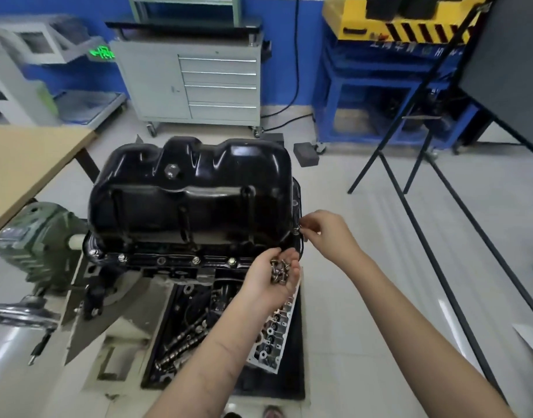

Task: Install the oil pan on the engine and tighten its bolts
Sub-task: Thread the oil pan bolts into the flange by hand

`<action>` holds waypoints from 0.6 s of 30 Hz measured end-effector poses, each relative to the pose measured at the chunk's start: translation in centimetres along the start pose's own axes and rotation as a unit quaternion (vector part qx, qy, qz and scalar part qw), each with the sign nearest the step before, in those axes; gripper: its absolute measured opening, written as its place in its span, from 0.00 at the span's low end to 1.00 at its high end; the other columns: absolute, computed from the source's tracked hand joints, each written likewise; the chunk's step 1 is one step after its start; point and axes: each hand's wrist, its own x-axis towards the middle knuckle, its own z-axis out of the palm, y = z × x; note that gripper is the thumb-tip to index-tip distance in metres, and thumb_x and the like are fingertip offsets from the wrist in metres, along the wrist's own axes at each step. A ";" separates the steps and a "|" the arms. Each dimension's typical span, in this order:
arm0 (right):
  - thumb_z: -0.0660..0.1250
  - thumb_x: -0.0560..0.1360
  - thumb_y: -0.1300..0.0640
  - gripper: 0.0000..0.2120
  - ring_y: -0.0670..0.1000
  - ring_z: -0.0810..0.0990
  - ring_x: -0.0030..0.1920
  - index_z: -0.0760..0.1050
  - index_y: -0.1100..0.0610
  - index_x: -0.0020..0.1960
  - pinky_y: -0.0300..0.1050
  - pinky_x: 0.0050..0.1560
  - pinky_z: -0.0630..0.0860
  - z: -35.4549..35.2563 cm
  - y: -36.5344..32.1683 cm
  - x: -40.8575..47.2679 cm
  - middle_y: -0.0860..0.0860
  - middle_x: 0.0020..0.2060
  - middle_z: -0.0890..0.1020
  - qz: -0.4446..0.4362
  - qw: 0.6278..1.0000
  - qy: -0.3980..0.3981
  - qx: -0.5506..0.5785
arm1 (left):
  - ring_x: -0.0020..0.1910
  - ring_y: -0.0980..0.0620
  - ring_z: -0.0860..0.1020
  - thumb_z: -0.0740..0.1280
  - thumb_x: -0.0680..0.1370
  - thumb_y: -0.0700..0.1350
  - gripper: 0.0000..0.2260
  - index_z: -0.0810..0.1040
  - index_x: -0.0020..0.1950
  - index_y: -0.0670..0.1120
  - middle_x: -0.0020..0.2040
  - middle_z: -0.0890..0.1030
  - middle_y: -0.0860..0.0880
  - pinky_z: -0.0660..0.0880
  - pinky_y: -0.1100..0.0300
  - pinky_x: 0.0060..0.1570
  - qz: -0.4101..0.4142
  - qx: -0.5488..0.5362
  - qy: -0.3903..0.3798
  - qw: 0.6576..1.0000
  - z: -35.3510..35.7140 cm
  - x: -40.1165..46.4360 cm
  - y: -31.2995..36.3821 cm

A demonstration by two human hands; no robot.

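The oil pan (189, 194) sits on the engine, its near flange partly bolted. My left hand (274, 276) cups loose bolts (279, 271) in its palm; tilt it and they spill. My right hand (322, 233) pinches one bolt at the right flange, where I risk cross-threading.

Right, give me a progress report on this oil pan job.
Done: the black oil pan sits on the engine, with bolts along its near flange. In hand: the right hand is starting a bolt at the right flange, and the left hand cups spare bolts. Left: the remaining bolts and final tightening; no wrench is visible.
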 end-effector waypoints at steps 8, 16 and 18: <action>0.63 0.74 0.63 0.07 0.58 0.75 0.48 0.78 0.65 0.48 0.47 0.44 0.68 -0.7 -0.8 0.7 0.60 0.44 0.76 -0.092 0.985 -0.074 -0.127 | 0.18 0.54 0.74 0.56 0.80 0.42 0.16 0.75 0.35 0.37 0.24 0.77 0.46 0.73 0.68 0.20 0.017 -0.014 0.007 1.000 0.9 0.8 -0.7; 0.59 0.74 0.67 0.06 0.60 0.75 0.48 0.75 0.66 0.45 0.45 0.39 0.67 0.0 -1.2 1.3 0.60 0.45 0.75 -0.100 0.969 -0.081 -0.210 | 0.18 0.53 0.74 0.56 0.80 0.42 0.16 0.74 0.37 0.37 0.24 0.77 0.45 0.73 0.68 0.20 0.018 -0.016 0.013 1.000 1.0 1.0 -0.9; 0.59 0.74 0.66 0.05 0.60 0.75 0.49 0.74 0.65 0.46 0.44 0.38 0.65 0.3 -1.2 1.2 0.59 0.46 0.75 -0.096 0.966 -0.072 -0.227 | 0.18 0.53 0.74 0.56 0.80 0.42 0.16 0.75 0.37 0.37 0.24 0.77 0.45 0.73 0.68 0.19 0.017 -0.016 0.013 1.000 0.9 1.1 -0.8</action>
